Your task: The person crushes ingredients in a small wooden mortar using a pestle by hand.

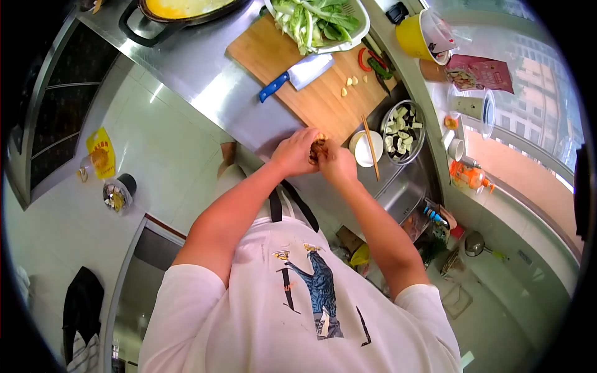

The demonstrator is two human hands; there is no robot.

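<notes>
My left hand (296,152) is closed around a small brown, glossy item (318,151) with a yellowish edge, just off the near edge of the wooden cutting board (311,109). My right hand (337,164) meets it from the other side, its fingers closed against the same item. Its exact kind is hard to make out, since the fingers cover much of it. On the board lie a cleaver (310,71) with a blue handle, several garlic cloves (349,81), and red and green peppers (377,64). Beside my right hand is a white bowl (360,149) with chopsticks (371,147) across it.
A white basket (359,25) of leafy greens stands at the board's far end. Right of the bowl is a glass bowl (404,132) of cut eggplant, near the sink (401,196). A pan (186,13) with yellow contents sits at the upper left. A windowsill with containers runs along the right.
</notes>
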